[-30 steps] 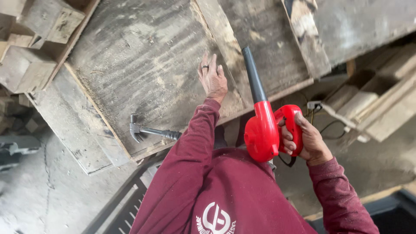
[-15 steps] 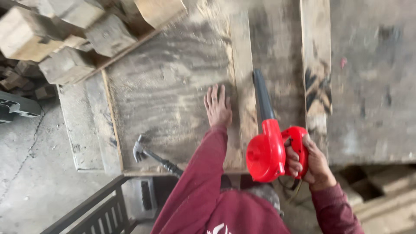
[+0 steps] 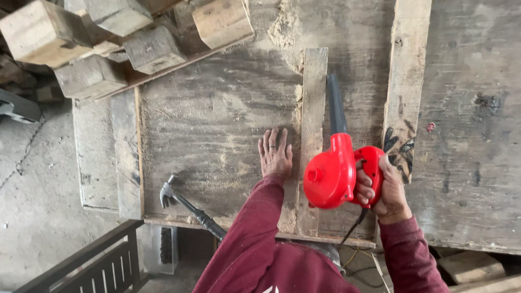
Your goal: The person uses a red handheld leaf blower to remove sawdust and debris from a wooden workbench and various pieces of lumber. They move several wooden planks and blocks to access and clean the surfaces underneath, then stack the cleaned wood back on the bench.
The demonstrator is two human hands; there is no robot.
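Sawdust-strewn wooden workbench (image 3: 217, 125) over concrete floor (image 3: 38, 217), stacked wooden blocks (image 3: 108, 43) nearby.

My left hand (image 3: 275, 154) lies flat on the counter (image 3: 217, 125), just left of a plank (image 3: 313, 108). Right of that plank my right hand (image 3: 382, 190) holds the blower (image 3: 334, 168), nozzle pointing away from me. A hammer (image 3: 187, 206) lies at the counter's near edge, left of my arm. Wood blocks (image 3: 108, 43) pile at the far left.

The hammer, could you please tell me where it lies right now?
In the head view the hammer lies on the board's near edge, left of the left hand.
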